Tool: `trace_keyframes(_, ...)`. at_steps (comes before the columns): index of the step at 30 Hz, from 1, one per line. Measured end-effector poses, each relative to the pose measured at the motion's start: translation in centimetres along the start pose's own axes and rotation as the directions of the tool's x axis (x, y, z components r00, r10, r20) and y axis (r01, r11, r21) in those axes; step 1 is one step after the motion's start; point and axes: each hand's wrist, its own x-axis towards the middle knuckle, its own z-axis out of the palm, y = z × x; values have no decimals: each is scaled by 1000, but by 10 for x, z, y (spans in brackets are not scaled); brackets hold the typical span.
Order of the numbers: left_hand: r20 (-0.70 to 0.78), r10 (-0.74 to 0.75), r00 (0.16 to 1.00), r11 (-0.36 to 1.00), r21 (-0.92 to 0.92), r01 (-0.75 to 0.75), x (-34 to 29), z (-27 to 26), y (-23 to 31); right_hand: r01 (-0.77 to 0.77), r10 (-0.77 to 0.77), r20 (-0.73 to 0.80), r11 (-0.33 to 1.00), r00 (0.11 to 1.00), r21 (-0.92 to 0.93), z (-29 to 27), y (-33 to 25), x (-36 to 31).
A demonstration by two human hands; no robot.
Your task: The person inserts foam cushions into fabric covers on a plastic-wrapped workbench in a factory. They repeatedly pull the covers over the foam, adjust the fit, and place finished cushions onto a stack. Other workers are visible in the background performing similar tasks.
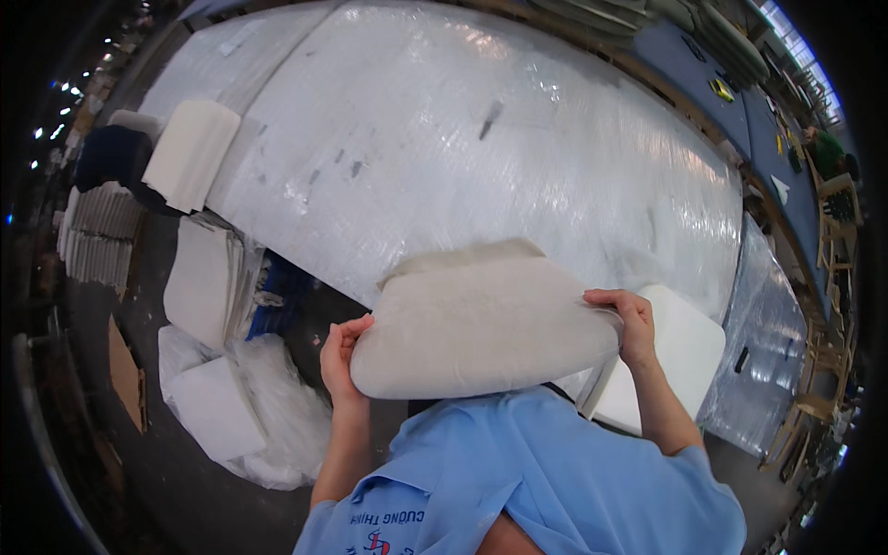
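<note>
Between my hands is a beige fabric-covered seat cushion (481, 324), close to my body, its far side at the near edge of the plastic-wrapped table. My left hand (346, 353) grips its left end, with the fingers against the fabric. At the opposite end, my right hand (631, 322) pinches the cover near the upper corner. A flap of loose cloth (462, 259) stands up along the cushion's far edge. The cushion's underside is hidden. Just right of the cushion, partly behind my right forearm, lies a white foam pad (680, 342).
A wide table (416, 129) wrapped in clear plastic stretches ahead. At left are a white foam stack (192, 153), more foam sheets (199, 277) and a white piece (217, 407) on a plastic bag (287, 407). A blue-topped bench (689, 79) runs along the far right.
</note>
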Motion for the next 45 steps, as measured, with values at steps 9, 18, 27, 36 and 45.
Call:
trace_keyframes(9,-67,125,990,979,-153,-134,62,31,20,67,-69,29,996,997,61,-2,-8,62)
trace_keyframes(18,-122,157,980,967,-183,-177,62,19,2,492,-118,629,737,768,-464,80,-124,45)
trace_keyframes(27,-103,228,968,965,159,-210,58,1,4,646,71,661,162,747,-746,219,-121,30)
trace_keyframes(36,122,-500,857,725,600,338,7,-115,-37,576,-69,572,111,817,-810,224,-103,5)
trace_keyframes(45,380,-455,805,563,824,-71,61,-160,-1,421,-95,412,108,906,-900,241,-94,-18)
